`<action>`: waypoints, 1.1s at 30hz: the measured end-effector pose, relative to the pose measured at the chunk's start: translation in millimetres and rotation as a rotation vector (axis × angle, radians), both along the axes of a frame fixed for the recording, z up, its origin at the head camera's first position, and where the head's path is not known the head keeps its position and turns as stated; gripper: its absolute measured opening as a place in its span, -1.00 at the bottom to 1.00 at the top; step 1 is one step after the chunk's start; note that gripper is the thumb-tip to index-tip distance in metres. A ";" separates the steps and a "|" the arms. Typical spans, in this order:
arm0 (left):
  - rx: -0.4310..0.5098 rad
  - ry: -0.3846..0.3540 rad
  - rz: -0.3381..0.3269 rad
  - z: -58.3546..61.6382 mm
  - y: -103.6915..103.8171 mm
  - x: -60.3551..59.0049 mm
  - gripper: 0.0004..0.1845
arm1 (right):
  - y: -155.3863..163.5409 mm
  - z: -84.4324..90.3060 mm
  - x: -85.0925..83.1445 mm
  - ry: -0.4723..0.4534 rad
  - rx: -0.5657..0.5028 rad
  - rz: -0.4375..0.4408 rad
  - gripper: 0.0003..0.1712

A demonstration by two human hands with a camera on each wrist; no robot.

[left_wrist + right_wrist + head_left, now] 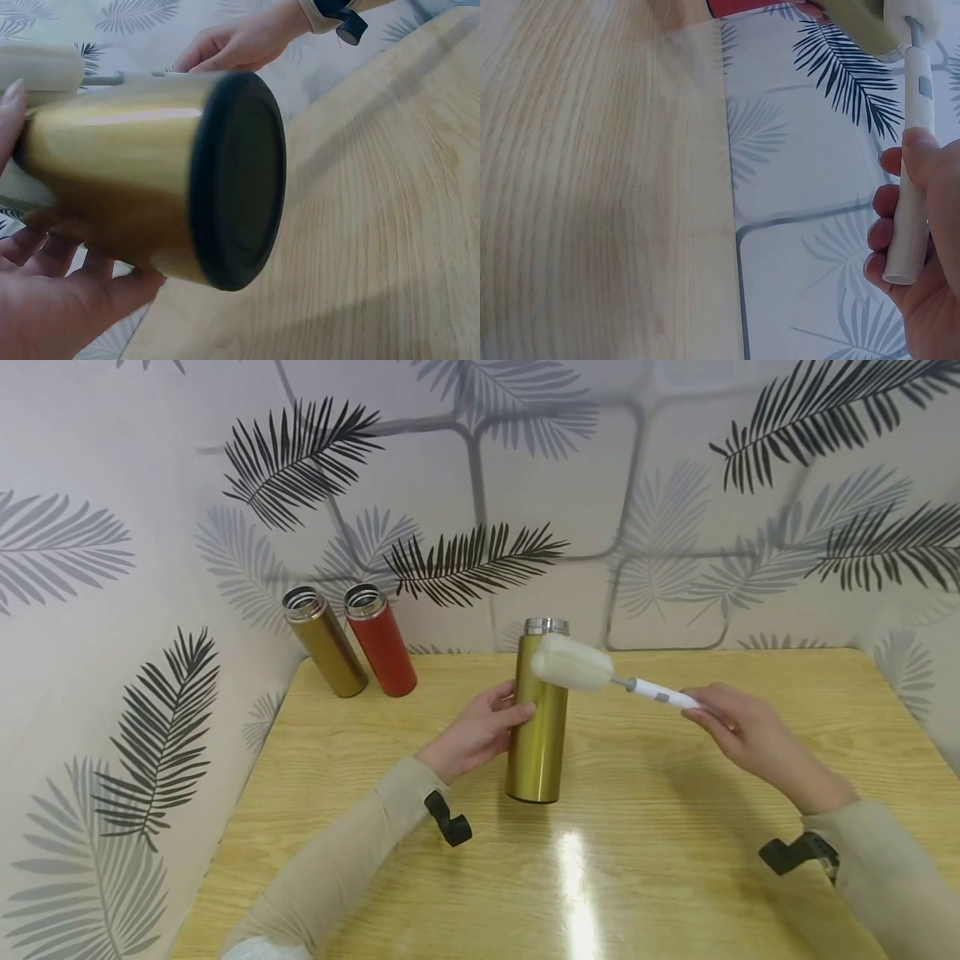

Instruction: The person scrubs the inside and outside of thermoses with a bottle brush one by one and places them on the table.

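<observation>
My left hand (pixel 480 731) grips a gold thermos bottle (pixel 537 743) round its side and holds it nearly upright, its silver mouth on top and lid off. The left wrist view shows the dark base (pixel 240 180) of this bottle. In my right hand (pixel 738 731) is the white handle (pixel 917 105) of a bottle brush, pinched between thumb and curled fingers. The brush's pale sponge head (pixel 573 663) crosses in front of the bottle's upper part, below the mouth in the head view. Whether sponge and bottle touch, I cannot tell.
Two lidless bottles stand at the table's back left corner: a gold one (pixel 327 647) and a red one (pixel 382 643). Behind the wooden table (pixel 675 877) rises a wall (pixel 555 485) with leaf patterns. Black straps with small mounts sit on both wrists.
</observation>
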State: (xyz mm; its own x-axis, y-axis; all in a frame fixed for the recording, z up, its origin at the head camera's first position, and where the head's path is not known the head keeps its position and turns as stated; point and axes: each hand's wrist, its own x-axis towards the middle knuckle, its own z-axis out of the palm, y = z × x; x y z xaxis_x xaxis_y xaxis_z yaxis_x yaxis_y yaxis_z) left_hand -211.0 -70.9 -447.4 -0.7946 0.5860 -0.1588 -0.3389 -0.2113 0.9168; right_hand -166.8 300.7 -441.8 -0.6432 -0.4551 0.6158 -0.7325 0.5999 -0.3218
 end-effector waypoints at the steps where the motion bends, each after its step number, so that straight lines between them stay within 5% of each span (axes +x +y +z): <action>1: -0.017 -0.001 -0.002 -0.4 0.4 -0.1 0.23 | 0.0 1.0 0.0 -0.004 0.002 -0.016 -0.80; 5: -0.059 -0.002 0.010 -1.0 1.1 0.3 -0.11 | -0.1 4.9 0.0 -0.026 0.007 -0.075 -0.79; 11: -0.035 0.004 -0.014 1.2 0.1 1.2 0.00 | 0.2 6.3 -0.3 -0.054 0.003 -0.082 -0.68; 17: -0.044 0.002 0.000 4.0 -1.3 -0.4 -0.44 | -3.0 -0.5 -2.4 -0.034 0.011 0.001 -0.70; 33: 0.030 -0.048 0.202 8.7 -8.9 -14.8 -0.45 | -3.2 -26.4 11.8 -0.103 0.042 0.158 -0.81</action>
